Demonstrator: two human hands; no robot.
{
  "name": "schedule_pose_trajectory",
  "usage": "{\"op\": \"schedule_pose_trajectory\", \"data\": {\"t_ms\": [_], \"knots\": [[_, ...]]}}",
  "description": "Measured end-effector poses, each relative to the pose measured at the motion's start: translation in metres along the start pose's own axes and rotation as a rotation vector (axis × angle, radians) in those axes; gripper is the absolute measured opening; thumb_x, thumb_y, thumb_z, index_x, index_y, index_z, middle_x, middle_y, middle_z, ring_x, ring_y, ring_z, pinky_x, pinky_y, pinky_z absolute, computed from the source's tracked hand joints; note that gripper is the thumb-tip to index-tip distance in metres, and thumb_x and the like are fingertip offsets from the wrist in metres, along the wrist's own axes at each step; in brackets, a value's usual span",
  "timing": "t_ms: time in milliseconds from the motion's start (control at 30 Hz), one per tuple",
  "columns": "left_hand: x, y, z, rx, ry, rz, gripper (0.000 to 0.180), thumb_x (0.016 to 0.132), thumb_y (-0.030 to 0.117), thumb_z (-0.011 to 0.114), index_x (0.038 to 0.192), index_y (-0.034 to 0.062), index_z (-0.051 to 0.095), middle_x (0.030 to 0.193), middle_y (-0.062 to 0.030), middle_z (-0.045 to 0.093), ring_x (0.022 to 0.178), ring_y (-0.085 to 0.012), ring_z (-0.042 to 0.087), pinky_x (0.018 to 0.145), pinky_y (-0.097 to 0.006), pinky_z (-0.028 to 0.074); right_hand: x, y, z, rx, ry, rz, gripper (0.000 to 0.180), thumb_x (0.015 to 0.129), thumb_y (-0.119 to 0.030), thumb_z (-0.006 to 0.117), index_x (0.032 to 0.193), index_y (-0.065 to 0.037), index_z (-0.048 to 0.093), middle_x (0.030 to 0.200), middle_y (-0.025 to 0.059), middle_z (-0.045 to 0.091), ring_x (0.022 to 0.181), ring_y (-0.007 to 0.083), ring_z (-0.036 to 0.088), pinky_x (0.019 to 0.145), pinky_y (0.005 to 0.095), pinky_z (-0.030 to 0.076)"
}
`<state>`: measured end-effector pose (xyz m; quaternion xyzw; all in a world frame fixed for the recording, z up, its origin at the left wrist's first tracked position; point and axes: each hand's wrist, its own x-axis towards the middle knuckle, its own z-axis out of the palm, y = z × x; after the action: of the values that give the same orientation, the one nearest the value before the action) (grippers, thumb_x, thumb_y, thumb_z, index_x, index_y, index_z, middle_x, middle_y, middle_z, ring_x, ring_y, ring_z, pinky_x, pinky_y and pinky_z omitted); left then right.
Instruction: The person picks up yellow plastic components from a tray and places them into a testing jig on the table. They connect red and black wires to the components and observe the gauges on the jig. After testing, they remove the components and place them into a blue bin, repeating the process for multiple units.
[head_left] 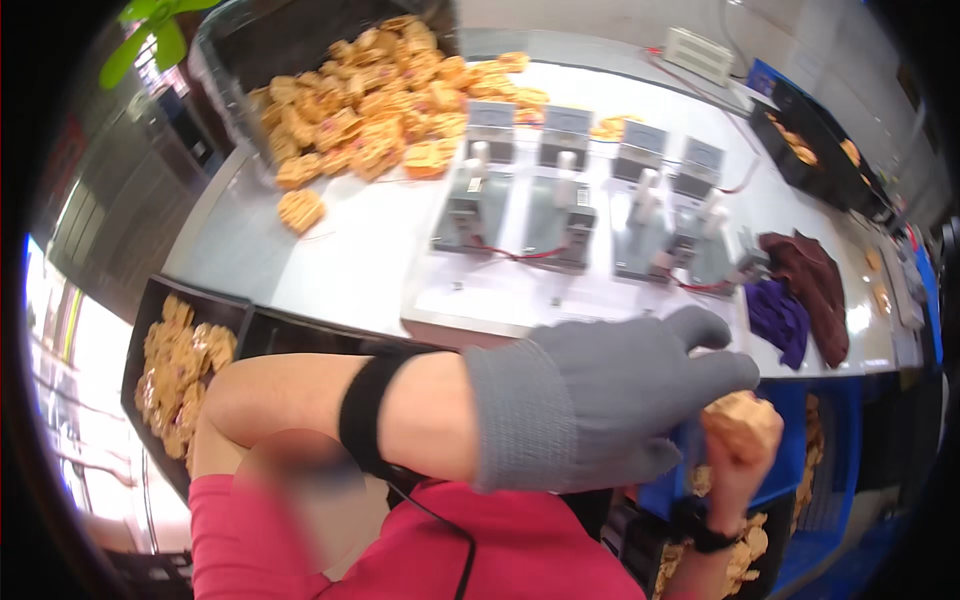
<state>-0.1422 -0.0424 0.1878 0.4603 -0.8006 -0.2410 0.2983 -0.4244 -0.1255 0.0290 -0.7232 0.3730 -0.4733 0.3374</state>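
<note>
My left hand [625, 395] wears a grey knitted glove and reaches across my body to the right. Its visible fingers are apart, and no object shows in its grasp. Just beyond its fingertips is my right hand [742, 462], closed, with a dark band on the wrist. A lumpy tan-yellow surface shows at its knuckles; whether this is a held piece or the fist itself is blurred. Ahead of the gloved hand, a white board bears several grey metal fixtures [560, 215] with white posts and red wires.
Small tan-yellow pieces [375, 105] spill from a dark bin onto the white table [340, 285]. More fill a black crate [180, 375] at left. Purple cloth [778, 322] and brown cloth [815, 290] lie right of the fixtures. Blue bins [830, 470] stand below the table's right side.
</note>
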Motion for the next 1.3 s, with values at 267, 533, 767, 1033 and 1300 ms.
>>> {"op": "schedule_pose_trajectory", "data": {"t_ms": [267, 533, 767, 1033, 1300], "knots": [[-0.14, -0.191, -0.154, 0.408, 0.414, -0.805, 0.066, 0.086, 0.041, 0.068, 0.137, 0.002, 0.053, 0.134, -0.0208, 0.058, 0.124, -0.0307, 0.056, 0.106, -0.036, 0.044, -0.15, 0.138, -0.187, -0.252, 0.368, 1.136, 0.059, 0.091, -0.023, 0.068, 0.141, -0.004, 0.045, 0.131, 0.009, 0.059, 0.115, 0.0215, 0.06, 0.097, 0.0366, 0.047], [-0.146, -0.333, -0.205, 0.466, 0.545, -1.214, 0.104, 0.073, 0.06, 0.073, 0.153, 0.0089, 0.033, 0.146, -0.0201, 0.049, 0.134, -0.0326, 0.05, 0.11, -0.037, 0.04, -0.211, 0.187, -0.243, -0.836, 0.332, 1.249, 0.049, 0.094, -0.032, 0.061, 0.136, -0.009, 0.053, 0.13, 0.0073, 0.061, 0.117, 0.0236, 0.059, 0.098, 0.0444, 0.042], [-0.134, -0.327, -0.185, 0.546, 0.615, -1.262, 0.086, 0.077, 0.053, 0.071, 0.149, 0.0165, 0.041, 0.141, -0.0193, 0.054, 0.129, -0.0338, 0.053, 0.108, -0.04, 0.043, -0.015, 0.062, -0.084, -0.051, 0.051, 0.794, 0.033, 0.098, -0.017, 0.061, 0.128, -0.003, 0.057, 0.114, 0.0092, 0.066, 0.105, 0.0155, 0.063, 0.088, 0.0294, 0.051], [-0.165, -0.239, -0.156, -0.554, 1.09, -0.717, 0.063, 0.086, 0.032, 0.073, 0.141, 0.0117, 0.048, 0.124, -0.0121, 0.057, 0.103, -0.0231, 0.063, 0.087, -0.035, 0.055, 0.076, -0.1, 0.145, 0.116, -0.76, -0.136, 0.045, 0.085, -0.008, 0.073, 0.128, -0.005, 0.058, 0.112, 0.0111, 0.065, 0.1, 0.0213, 0.064, 0.085, 0.0325, 0.051], [-0.178, -0.168, -0.102, -1.603, 0.885, -0.357, 0.048, 0.096, 0.033, 0.061, 0.132, 0.0033, 0.051, 0.118, -0.0131, 0.059, 0.102, -0.0252, 0.06, 0.087, -0.038, 0.054, 0.094, -0.103, 0.239, 0.346, -0.559, -0.205, 0.053, 0.09, -0.013, 0.071, 0.138, -0.005, 0.049, 0.119, 0.0115, 0.058, 0.106, 0.0221, 0.061, 0.087, 0.0337, 0.049]]}}
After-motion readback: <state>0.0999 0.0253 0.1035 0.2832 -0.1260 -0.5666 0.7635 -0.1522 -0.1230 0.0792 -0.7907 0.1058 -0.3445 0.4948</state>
